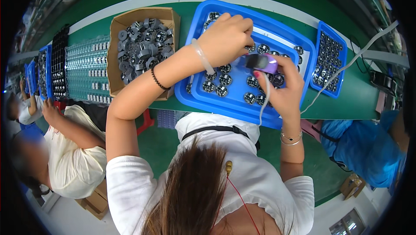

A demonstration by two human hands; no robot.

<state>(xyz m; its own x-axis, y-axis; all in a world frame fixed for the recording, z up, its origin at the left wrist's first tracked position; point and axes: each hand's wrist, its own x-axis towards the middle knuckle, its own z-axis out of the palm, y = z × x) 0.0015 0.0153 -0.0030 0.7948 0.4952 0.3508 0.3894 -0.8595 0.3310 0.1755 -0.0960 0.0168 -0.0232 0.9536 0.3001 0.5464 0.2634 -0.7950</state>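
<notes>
My left hand (230, 38) is closed above the blue tray (248, 119), its fingertips pinching a small round part (250, 48) that they partly cover. Close beside it, my right hand (286, 88) grips a purple handheld device (269, 64) with a black front end pointing left toward my left fingertips. A pale cable (265, 103) hangs down by my right fingers. Several round silver-and-black parts (225, 79) lie in the tray under both hands. The tray sits inside or on another blue tray; my left forearm hides part of its left side.
Left of the tray stands a cardboard box (113, 57) full of grey round parts. Clear racks (82, 64) with white pieces lie farther left. On the right, a smaller blue tray (320, 31) holds more round parts, crossed by a pale cable (346, 67). People sit on both sides.
</notes>
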